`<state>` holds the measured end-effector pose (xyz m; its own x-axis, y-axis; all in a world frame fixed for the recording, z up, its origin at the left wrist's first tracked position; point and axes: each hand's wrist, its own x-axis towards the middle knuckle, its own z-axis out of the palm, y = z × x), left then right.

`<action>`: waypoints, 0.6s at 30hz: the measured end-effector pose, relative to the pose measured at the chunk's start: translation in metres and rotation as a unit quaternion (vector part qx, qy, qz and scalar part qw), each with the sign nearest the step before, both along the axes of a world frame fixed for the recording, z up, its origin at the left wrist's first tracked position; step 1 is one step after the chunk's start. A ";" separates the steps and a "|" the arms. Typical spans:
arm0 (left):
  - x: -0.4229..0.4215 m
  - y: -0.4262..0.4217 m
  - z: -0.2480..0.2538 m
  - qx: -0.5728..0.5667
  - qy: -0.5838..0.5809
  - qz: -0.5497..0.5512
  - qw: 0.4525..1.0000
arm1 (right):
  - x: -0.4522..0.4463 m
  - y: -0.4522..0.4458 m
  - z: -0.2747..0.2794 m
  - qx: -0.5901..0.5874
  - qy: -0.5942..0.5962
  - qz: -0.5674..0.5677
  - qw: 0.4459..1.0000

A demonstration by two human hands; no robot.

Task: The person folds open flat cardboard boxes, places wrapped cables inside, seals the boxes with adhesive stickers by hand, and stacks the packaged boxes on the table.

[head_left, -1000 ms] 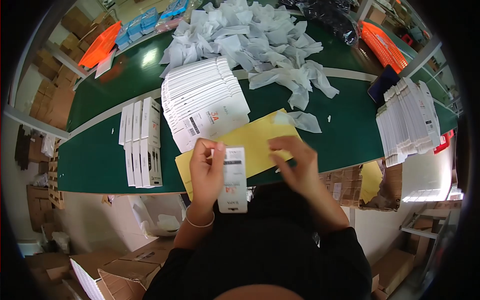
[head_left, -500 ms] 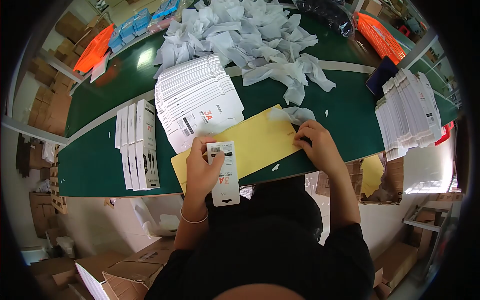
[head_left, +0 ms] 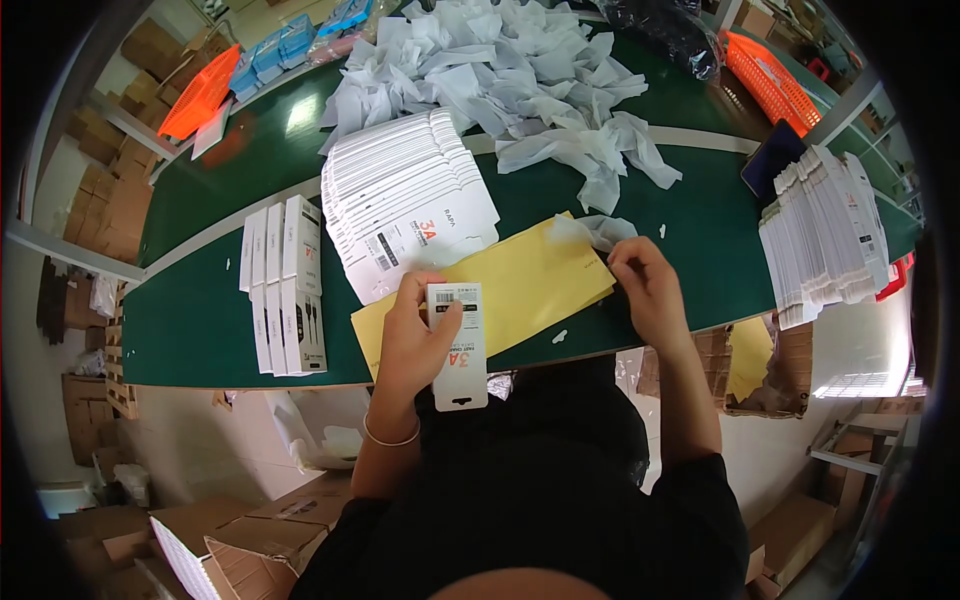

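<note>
My left hand grips a white printed box with an orange "3A" on it, over the table's front edge. My right hand is closed beside the right end of a yellow sheet stack; its fingertips are pinched together, and anything between them is too small to make out. A translucent paper piece lies by the stack's upper right corner, just above that hand. Behind my left hand, flat white cartons lie fanned out.
White boxes stand in rows at the left. More flat cartons lean at the right beside a dark object. Crumpled translucent paper is heaped at the back, between orange baskets. Cardboard boxes sit below.
My right hand has moved right and away from the box to the yellow stack's right end, its fingers now closed. My left hand still holds the box, tilted a little differently.
</note>
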<state>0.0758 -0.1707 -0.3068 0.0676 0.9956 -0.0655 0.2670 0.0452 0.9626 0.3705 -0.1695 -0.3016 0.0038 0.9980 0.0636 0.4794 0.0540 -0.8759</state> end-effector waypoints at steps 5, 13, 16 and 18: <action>0.010 -0.004 0.014 -0.002 -0.022 -0.016 1.000 | -0.028 -0.008 0.007 0.109 0.284 0.001 0.953; 0.013 -0.024 0.030 0.073 -0.099 -0.093 0.988 | -0.089 -0.007 0.021 0.094 0.338 0.146 0.925; 0.011 -0.029 0.033 0.082 -0.109 -0.086 0.987 | -0.095 -0.008 0.022 0.086 0.331 0.152 0.927; 0.010 -0.030 0.034 0.091 -0.121 -0.082 0.985 | -0.098 -0.009 0.023 0.081 0.321 0.156 0.931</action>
<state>0.0855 -0.2009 -0.2731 0.2204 0.9635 0.1519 0.0176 -0.1596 0.9870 0.2728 -0.1784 -0.2785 -0.1949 0.9345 0.2979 -0.2014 0.2591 -0.9446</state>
